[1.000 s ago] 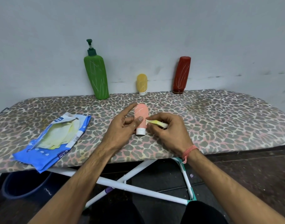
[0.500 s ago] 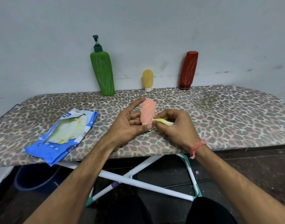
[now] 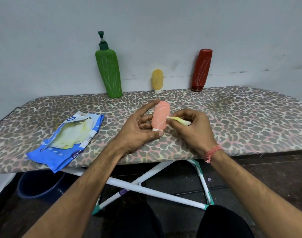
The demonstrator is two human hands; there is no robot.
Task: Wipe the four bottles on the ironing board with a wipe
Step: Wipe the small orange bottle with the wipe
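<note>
A small pink bottle [image 3: 160, 116] with a white cap stands cap-down near the middle of the leopard-print ironing board [image 3: 232, 117]. My left hand [image 3: 140, 129] holds it, thumb under the cap and forefinger stretched to its top. My right hand [image 3: 189, 127] pinches a folded pale yellow wipe [image 3: 179, 120] whose tip touches the pink bottle's right side. Against the wall stand a tall green pump bottle [image 3: 109, 73], a small yellow bottle [image 3: 157, 81] and a dark red bottle [image 3: 201, 70].
An open blue wipe packet [image 3: 67, 143] with yellowish wipes showing lies on the board's left part. Below the board are white crossed legs [image 3: 146, 184], a dark blue bucket [image 3: 38, 184] at the left, and my knees.
My left hand has tilted the pink bottle up from lying flat, and the wipe in my right hand has come against its side. The view has shifted slightly.
</note>
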